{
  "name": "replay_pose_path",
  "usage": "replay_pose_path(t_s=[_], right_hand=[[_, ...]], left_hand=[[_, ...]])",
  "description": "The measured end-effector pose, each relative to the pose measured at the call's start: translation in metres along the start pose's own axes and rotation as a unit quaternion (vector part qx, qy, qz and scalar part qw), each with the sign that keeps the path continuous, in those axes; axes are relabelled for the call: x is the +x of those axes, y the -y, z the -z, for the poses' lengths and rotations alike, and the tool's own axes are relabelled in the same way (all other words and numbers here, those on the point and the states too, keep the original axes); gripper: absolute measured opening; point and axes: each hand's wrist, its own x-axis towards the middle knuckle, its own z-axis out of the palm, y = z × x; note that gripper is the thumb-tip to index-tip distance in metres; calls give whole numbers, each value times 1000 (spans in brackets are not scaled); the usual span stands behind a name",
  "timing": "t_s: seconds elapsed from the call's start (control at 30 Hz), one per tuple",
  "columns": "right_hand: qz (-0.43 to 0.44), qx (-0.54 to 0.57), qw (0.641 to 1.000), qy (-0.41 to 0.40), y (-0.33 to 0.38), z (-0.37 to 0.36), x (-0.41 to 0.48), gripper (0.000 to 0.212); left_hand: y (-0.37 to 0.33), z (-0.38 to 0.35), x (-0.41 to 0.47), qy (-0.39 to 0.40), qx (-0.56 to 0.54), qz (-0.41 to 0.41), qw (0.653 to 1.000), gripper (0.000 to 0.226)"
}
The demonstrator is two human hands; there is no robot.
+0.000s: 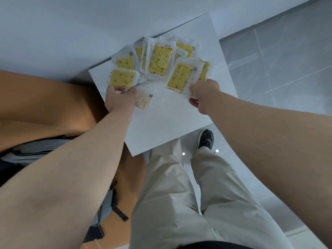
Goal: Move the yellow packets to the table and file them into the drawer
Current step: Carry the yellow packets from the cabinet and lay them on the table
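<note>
L hand (120, 99) fingers pinch yellow packet (122, 78); R hand (204, 96) fingers grasp second packet (181, 76). Packet pile (158, 58) on white worktop (161, 126); face-down packet (143, 100) beside L hand.

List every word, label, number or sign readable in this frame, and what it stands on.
Nothing can be read.
Right yellow packet, pinched by the right hand: dark print at its lower edge, too blurred.
Left yellow packet, pinched by the left hand: any print too small.
Pale packet on the table: dense print, barcode-like patch, too blurred.
Other yellow packets: grey labels, too small.
</note>
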Motion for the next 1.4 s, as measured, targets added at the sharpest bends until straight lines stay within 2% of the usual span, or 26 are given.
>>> replay_pose_path(t_s=[0.1,0.27,0.53,0.73,0.83,1.03,1.2,1.4], right_hand=[[9,-13,1000,-10,-5,7,-10,25],[32,-35,999,8,-2,26,-49,26],[101,-32,994,32,14,75,-135,23],[174,7,985,15,27,135,-186,21],[186,51,981,-12,28,173,-202,19],[178,223,956,-72,0,250,-215,20],[163,370,908,-109,-52,317,-230,25],[145,514,831,-158,-141,400,-237,28]], left_hand=[[-4,9,-9,-10,7,-11,1000,20],[-17,41,-34,-2,23,-42,999,23],[-84,101,-100,50,70,-178,980,26],[-161,108,-155,125,74,-277,950,21],[-200,91,-186,181,68,-325,926,21],[-249,29,-268,321,73,-398,856,21],[-245,-18,-360,426,90,-427,793,19],[-193,-65,-479,528,131,-434,718,20]])
